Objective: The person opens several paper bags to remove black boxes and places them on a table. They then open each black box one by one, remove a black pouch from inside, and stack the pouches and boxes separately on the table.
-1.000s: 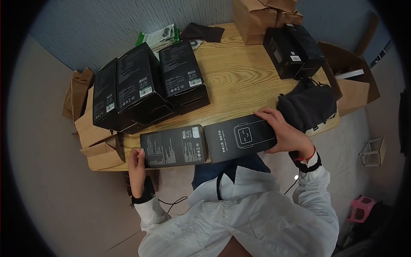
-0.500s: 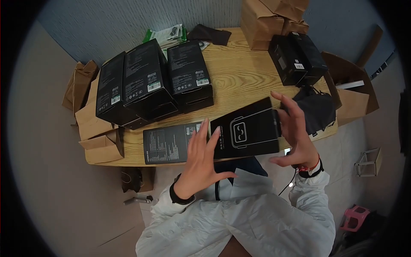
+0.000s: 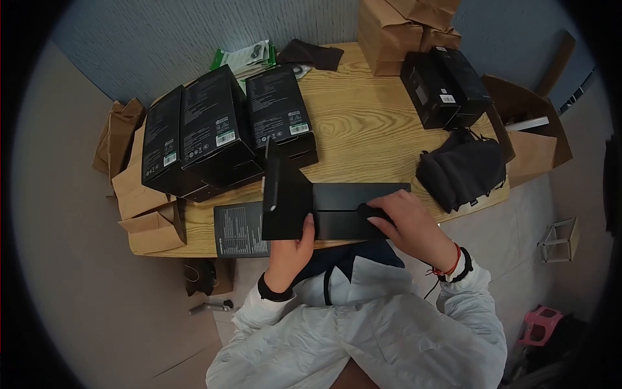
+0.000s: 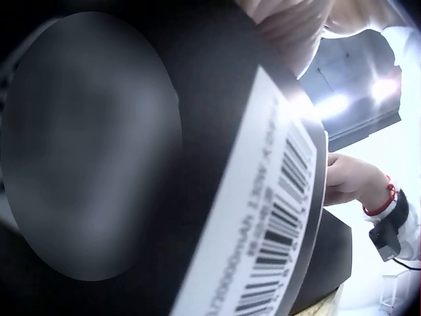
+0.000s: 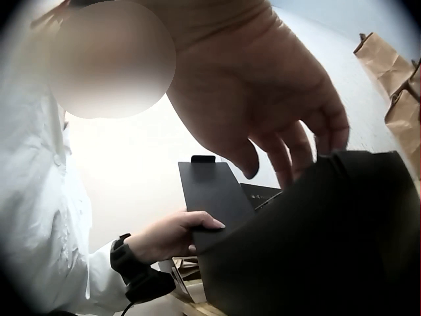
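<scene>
A black box (image 3: 340, 227) at the table's front edge stands with its lid (image 3: 288, 201) raised, showing a dark inside with a dark slit across it. My left hand (image 3: 288, 262) grips the lid, thumb on its inner face and fingers behind. My right hand (image 3: 414, 223) reaches over the inside, fingertips at a dark round spot by the slit; in the right wrist view its thumb and fingers are apart. A white barcode label (image 4: 263, 230) fills much of the left wrist view. Beside the lid, partly covered, lies another dark printed box (image 3: 234, 227).
Several large black boxes (image 3: 214, 123) stand at the left, with brown paper bags (image 3: 152, 227) near them. A dark drawstring pouch (image 3: 460, 168) lies at the right. Behind it are two black boxes (image 3: 444, 84) and brown bags (image 3: 389, 39). A cardboard carton (image 3: 534, 142) adjoins the table's right side.
The box with the face drawing has been opened, its lid swung up to the left. My left hand has moved from the flat box to the lid; my right hand has moved over the inside.
</scene>
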Motion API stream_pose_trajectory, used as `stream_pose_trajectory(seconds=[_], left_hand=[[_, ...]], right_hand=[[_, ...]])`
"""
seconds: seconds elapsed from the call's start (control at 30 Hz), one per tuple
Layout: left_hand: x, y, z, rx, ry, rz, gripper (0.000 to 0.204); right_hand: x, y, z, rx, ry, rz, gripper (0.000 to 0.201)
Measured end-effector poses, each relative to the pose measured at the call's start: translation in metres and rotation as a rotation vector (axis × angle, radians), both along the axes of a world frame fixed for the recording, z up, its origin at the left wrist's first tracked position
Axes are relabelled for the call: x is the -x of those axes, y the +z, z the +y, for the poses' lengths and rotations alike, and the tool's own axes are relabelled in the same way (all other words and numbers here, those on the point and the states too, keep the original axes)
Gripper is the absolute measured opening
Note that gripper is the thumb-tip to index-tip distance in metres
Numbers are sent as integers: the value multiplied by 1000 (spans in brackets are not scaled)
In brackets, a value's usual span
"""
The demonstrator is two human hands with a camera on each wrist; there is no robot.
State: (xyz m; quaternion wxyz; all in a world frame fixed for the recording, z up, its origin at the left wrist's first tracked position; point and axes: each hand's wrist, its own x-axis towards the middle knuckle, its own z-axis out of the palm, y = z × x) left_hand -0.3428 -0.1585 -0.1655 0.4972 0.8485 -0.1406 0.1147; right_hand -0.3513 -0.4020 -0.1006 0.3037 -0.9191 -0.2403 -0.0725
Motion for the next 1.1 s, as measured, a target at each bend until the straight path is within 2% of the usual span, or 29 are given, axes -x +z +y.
stream_pose_trajectory(seconds=[0.03, 0.13, 0.2, 0.23, 0.3, 0.33, 0.37, 0.4, 0.43, 0.47, 0.5, 0.53, 0.57, 0.6, 0.63, 0.67, 0.8, 0.93, 1.0, 1.1], left_hand=[[1, 1, 0, 13, 4, 10, 24], [4, -6, 2, 53, 71, 145, 14], [6, -5, 1, 22, 60, 112, 15], [7, -4, 0, -10, 47, 79, 16], [5, -9, 1, 40, 42, 106, 17], [5, -12, 1, 87, 34, 133, 18], [5, -16, 2, 92, 39, 135, 18], [6, -20, 5, -29, 18, 60, 17], [6, -21, 6, -151, -5, -16, 17], [7, -21, 6, -147, -3, -16, 17], [7, -16, 5, -44, -8, 82, 16], [7, -11, 4, 59, -14, 180, 15], [6, -8, 2, 62, -10, 180, 15], [6, -6, 0, 13, 1, 32, 15], [5, -4, 0, -36, 12, -115, 14], [4, -3, -1, -34, 15, -115, 14], [2, -3, -1, -23, 12, -49, 14], [0, -12, 0, -6, 2, 40, 14], [0, -14, 0, -20, 11, 19, 14], [0, -16, -1, -1, 22, 32, 15]], right_hand=[[2, 0, 2, -1, -2, 0, 17], [5, 1, 5, 114, -77, -71, 19], [6, 4, 6, 197, -190, -59, 13], [6, 5, 4, 200, -187, -59, 13], [4, 10, -3, -141, -165, 458, 12], [2, 17, -2, -135, -161, 458, 12], [1, 26, 0, -124, -107, 669, 12], [1, 30, 2, -114, -53, 880, 12], [1, 23, 2, -109, -52, 882, 12], [0, 10, 1, -88, 37, 630, 16], [-1, 0, 1, -67, 125, 377, 23], [-3, -5, 2, -63, 128, 378, 23], [-4, -8, 4, -51, 133, 238, 28], [-6, -11, 7, -39, 138, 97, 34], [-8, -14, 9, -37, 142, 98, 34], [-10, -17, 10, -8, 142, 108, 39], [-12, -24, 22, 92, 71, 31, 44], [-14, -24, 27, 110, 39, 75, 45], [-16, -20, 30, 161, -4, -101, 44], [-26, -28, 25, 177, 12, -130, 44]])
